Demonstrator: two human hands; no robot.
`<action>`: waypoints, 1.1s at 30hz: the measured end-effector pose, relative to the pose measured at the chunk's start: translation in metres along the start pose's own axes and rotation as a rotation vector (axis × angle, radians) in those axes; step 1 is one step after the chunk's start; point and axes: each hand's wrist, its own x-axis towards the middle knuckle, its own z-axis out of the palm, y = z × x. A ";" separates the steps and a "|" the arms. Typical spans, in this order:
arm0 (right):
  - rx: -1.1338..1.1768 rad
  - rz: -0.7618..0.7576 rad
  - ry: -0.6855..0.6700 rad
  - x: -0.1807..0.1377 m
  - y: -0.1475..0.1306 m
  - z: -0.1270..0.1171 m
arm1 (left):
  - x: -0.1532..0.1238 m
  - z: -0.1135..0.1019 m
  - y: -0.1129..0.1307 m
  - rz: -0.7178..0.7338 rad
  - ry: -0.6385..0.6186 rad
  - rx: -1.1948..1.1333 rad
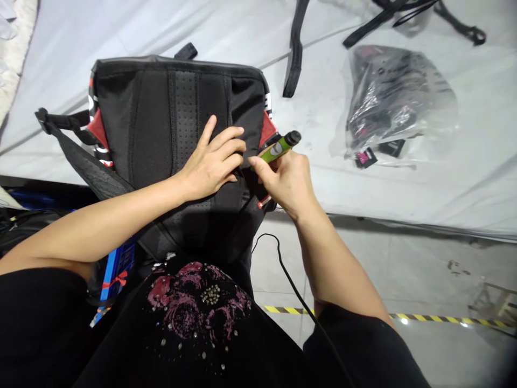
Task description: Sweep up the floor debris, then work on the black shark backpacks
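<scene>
Along the left edge of the frame, pale padded material [18,54] fills the upper corner, and a dark strap [84,156] with a buckle runs out from the backpack [151,118], the main thing at hand, which lies left of centre, its back panel facing up. The backpack is black, with a perforated strip down the middle and a red triangular patch at either side, and it rests on a white-covered table [319,183], its lower part against the wearer's black top [194,302], printed with dark pink flowers and dotted with stones. A blue item [115,275] shows below the left forearm at lower left. The left hand [216,159] lies palm down with its fingers slightly spread — pressing on the panel near the centre of the frame, gripping nothing that shows. Just right of it, the right hand [287,175] is closed around a green tool [277,150], pen-like with a black end pointing up and right; its other end is hidden by the fingers and the backpack. Below, a thin black cable [288,277] curves toward the lower right, over a floor marked with striped tape [428,318]. Above, a loose black strap [294,54] lies at upper centre-right, and a clear plastic bag [398,102] of dark pieces sits farther right — more black straps [375,24] above it.
</scene>
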 end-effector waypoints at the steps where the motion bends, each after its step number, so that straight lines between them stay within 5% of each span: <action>1: 0.002 -0.005 0.003 0.000 -0.001 0.000 | 0.001 -0.001 0.000 0.001 -0.004 0.007; 9: -0.003 -0.009 0.042 -0.001 0.000 0.004 | 0.007 -0.014 0.005 0.057 -0.042 0.185; 12: -0.030 0.010 0.141 -0.006 0.000 -0.001 | 0.027 -0.033 0.004 0.172 -0.195 0.369; 15: 0.189 -0.052 0.228 -0.021 -0.007 -0.003 | 0.056 -0.057 0.003 0.266 -0.379 0.530; 19: 0.264 -0.242 0.242 -0.041 -0.029 0.005 | 0.071 -0.098 0.016 0.218 -0.533 0.727; 21: 0.161 -0.369 0.305 -0.046 -0.046 0.002 | 0.062 -0.126 0.034 0.159 -0.488 0.769; 26: -0.036 -0.687 0.381 -0.046 -0.095 -0.056 | 0.011 -0.193 0.106 0.053 -0.043 0.705; 29: -0.137 -0.769 0.251 -0.042 -0.105 -0.082 | -0.020 -0.182 0.135 -0.027 0.086 0.645; 33: -0.336 -0.842 0.022 -0.033 -0.079 -0.048 | -0.049 -0.109 0.110 -0.181 0.078 0.589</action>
